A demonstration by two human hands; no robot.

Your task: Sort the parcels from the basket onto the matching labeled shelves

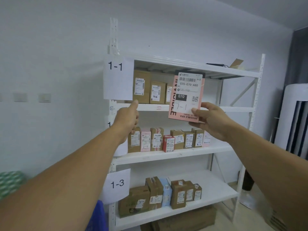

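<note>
White wall, white rack. Pink parcel, handwritten 1-1, held up before shelf 1-1. Right hand: grip pinches the lower edge only. Left hand: one finger out, rest curled, empty. Risk: shallow pinch slips; insertion may topple the standing brown boxes.

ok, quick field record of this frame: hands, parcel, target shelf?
right hand: holds pink parcel by its lower edge, upright, in front of the 1-1 shelf
parcel marking: handwritten 1-1
left hand: one digit extended toward the shelf's front edge, just below the 1-1 sign; other fingers curled, holding nothing
shelf contents: brown boxes at its left
placement: parcel not yet on the shelf
</note>
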